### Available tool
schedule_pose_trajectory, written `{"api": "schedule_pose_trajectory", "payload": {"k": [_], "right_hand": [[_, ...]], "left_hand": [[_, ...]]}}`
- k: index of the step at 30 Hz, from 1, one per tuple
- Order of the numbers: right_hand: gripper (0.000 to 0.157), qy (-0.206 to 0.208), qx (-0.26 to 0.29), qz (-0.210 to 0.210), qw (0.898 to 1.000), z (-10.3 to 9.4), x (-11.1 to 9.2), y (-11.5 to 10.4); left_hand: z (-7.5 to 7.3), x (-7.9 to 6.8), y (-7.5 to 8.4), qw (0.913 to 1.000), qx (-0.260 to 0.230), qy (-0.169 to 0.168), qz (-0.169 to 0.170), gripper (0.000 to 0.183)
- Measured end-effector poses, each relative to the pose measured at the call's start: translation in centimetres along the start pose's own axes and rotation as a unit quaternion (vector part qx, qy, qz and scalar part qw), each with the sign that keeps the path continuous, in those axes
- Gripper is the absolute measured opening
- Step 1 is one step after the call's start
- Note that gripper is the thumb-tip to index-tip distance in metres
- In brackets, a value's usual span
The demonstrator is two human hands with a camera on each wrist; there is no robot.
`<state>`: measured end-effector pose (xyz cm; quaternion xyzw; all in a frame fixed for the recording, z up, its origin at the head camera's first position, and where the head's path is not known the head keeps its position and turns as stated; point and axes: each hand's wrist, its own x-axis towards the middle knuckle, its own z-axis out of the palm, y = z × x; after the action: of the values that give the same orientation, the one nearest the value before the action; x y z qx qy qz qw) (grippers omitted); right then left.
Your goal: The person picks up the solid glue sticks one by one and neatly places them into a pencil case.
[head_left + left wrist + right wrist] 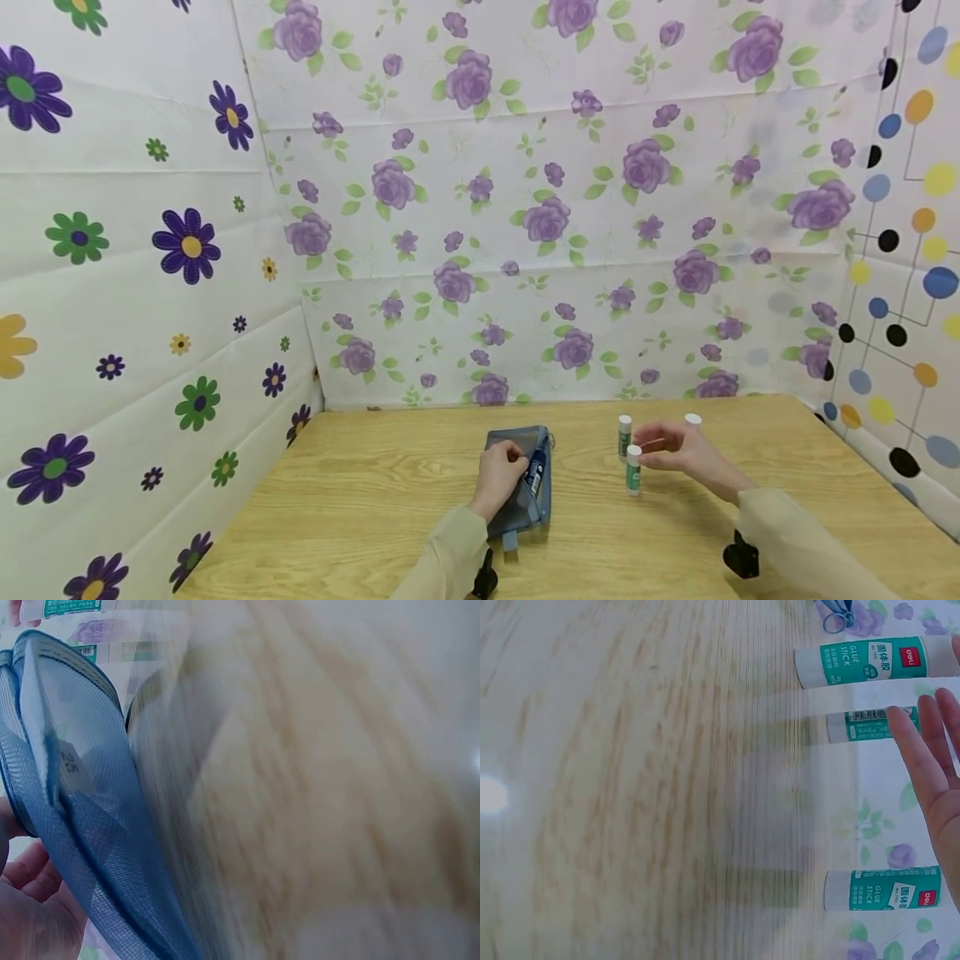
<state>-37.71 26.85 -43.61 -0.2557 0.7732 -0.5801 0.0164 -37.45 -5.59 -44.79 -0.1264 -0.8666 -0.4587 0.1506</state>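
A blue mesh zip pouch [504, 510] lies on the table, and my left hand [498, 477] grips its edge with curled fingers. In the left wrist view the pouch [112, 825] partly hides that left hand [41, 911]. A dark blue item with white lettering [536, 471] shows in the pouch's opening. My right hand [678, 454] is among three upright green glue sticks with white caps, its fingers spread and fairly straight in the right wrist view. Nearest to it is the front glue stick [633, 473], with fingertips right at the cap. Another glue stick [624, 440] stands just behind.
The third glue stick [693, 420] is at the back right, mostly hidden by the right hand. A metal ring [552, 439] hangs at the pouch's far corner. Flower-patterned sheets [547, 219] enclose the wood-grain table [360, 500] at the back and sides.
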Motion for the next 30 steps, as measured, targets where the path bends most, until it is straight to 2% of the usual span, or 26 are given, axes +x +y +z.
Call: {"api": "schedule_pose_trajectory", "payload": {"k": [12, 30], "right_hand": [[0.048, 0.018, 0.027, 0.052, 0.998, 1.0, -0.2, 0.4], [0.047, 0.012, 0.069, 0.064, 0.996, 1.5, -0.1, 0.8]], "left_hand": [[0.1, 0.0, -0.2, 1.0000, 0.003, -0.002, -0.005, 0.004], [0.1, 0.2, -0.2, 1.0000, 0.002, -0.001, -0.002, 0.004]]}}
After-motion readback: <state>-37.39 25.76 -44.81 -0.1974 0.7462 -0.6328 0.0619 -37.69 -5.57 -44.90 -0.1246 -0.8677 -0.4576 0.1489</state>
